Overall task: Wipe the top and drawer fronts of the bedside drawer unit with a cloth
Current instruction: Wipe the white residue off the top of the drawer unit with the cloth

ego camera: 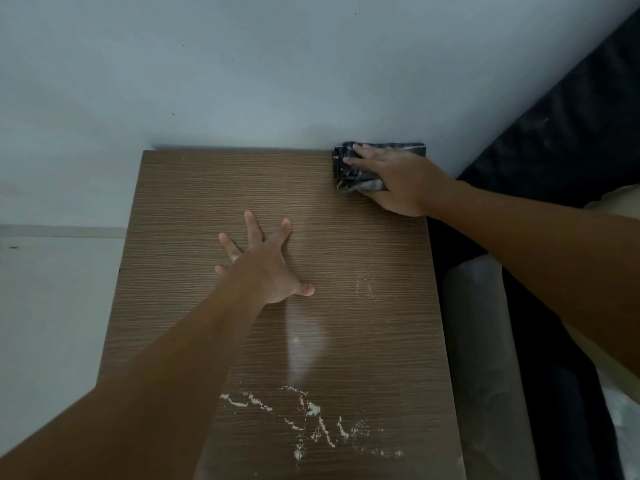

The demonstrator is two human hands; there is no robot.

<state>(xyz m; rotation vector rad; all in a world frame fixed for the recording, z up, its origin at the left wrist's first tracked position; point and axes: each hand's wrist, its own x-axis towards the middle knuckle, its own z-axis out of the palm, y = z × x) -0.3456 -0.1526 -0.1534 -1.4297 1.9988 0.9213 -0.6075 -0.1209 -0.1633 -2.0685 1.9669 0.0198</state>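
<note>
Two hands on a bedside unit's wooden top (194, 188), seen from above.

The top is a brown rectangle with fine ridged grain running crosswise, and its long axis points away toward a pale wall (277, 64). The left hand (266, 268) lies flat at mid-top, fingers spread wide. The right hand (394, 181) grips a crumpled dark cloth (353, 178) with faint pale stripes at the far right corner, against the wall. White powdery smears (311, 410) streak the near edge. A dark bed (571, 116) stands just to the right.
</note>
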